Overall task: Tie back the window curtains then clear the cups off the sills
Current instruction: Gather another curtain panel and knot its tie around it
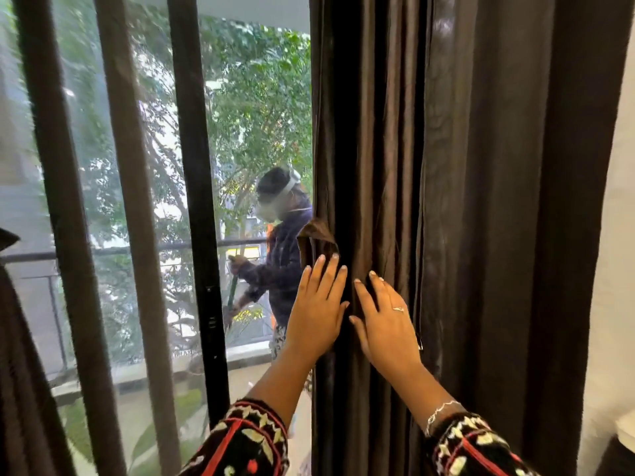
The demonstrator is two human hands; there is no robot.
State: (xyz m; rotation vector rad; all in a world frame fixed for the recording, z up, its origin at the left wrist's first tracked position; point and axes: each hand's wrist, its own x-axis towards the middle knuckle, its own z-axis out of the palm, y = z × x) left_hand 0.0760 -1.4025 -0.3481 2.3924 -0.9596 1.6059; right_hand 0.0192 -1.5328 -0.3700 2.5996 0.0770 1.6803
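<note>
A dark brown curtain (481,166) hangs gathered in folds on the right side of the window. My left hand (318,304) lies flat with straight fingers on the curtain's left edge, where a small flap of fabric (316,240) folds outward. My right hand (385,321) rests beside it on the folds, fingers straight, a ring on one finger and a bracelet on the wrist. No cups or sill are in view.
A black window frame (196,201) and vertical bars (127,201) stand to the left. Beyond the glass a person (281,255) works on a balcony with a railing (137,250) and trees. Another dark curtain (13,372) hangs far left. A pale wall (615,304) lies right.
</note>
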